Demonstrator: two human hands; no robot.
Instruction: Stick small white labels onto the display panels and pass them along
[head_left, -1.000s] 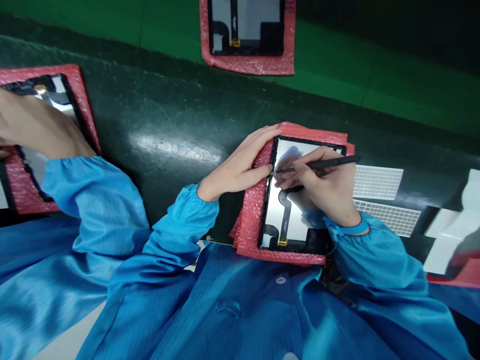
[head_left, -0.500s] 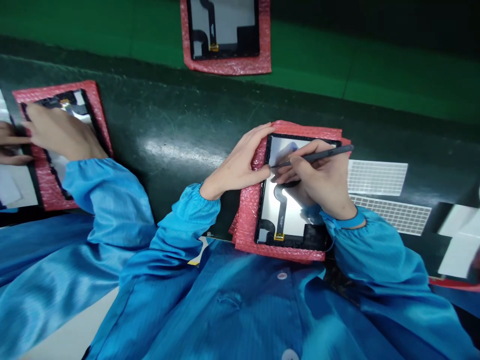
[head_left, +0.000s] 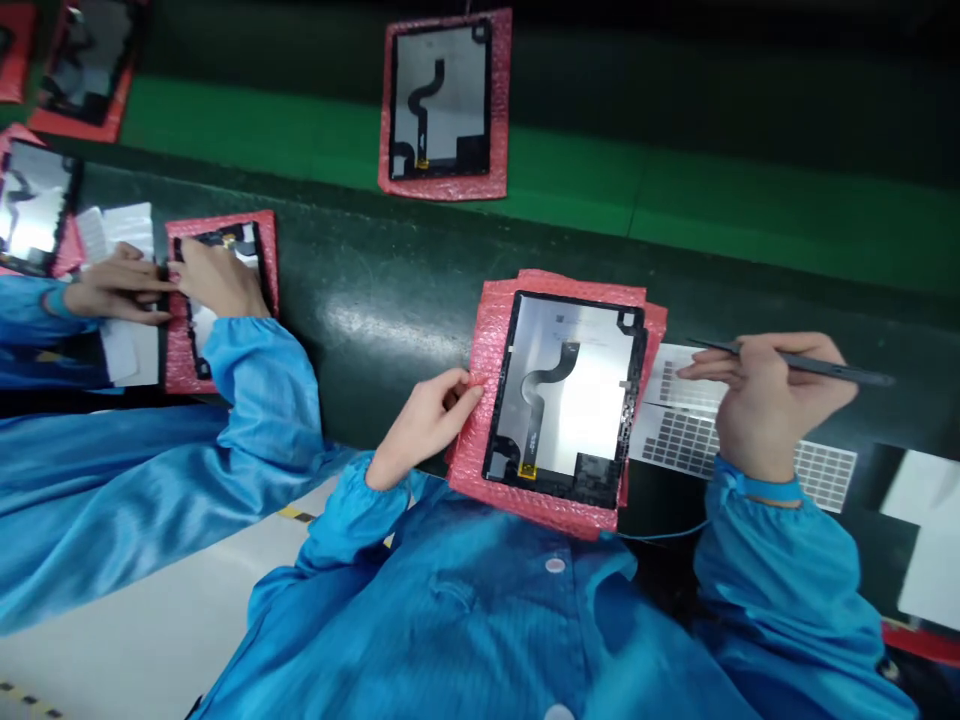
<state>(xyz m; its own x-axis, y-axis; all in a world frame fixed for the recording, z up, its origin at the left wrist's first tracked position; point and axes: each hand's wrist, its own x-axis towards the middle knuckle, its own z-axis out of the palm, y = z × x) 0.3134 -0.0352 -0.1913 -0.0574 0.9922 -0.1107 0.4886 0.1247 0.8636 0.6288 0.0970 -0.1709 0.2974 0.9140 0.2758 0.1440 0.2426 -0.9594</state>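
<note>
In front of me a tablet screen panel (head_left: 581,400) lies with its silver back up, a dark ribbon cable (head_left: 534,405) curving over it. Beneath it is red bubble wrap (head_left: 469,465). My left hand (head_left: 427,420) pinches the left edge of that wrap between thumb and fingers. Away from the panel, my right hand (head_left: 772,400) is closed round black tweezers (head_left: 832,368), their tip pointing left. It hovers above white sheets of small grey stickers (head_left: 679,440) at the right of the panel.
Another panel on red wrap (head_left: 457,95) lies on the green strip beyond the table. At left, a co-worker's hands (head_left: 225,280) work on a similar panel. More wrapped panels (head_left: 94,60) lie at the far left. White papers (head_left: 934,540) are at the right.
My right hand has lifted off the panel and moved right with the tweezers, over the sticker sheets. My left hand has slid from the panel's edge down to the wrap's left edge. The view has shifted.
</note>
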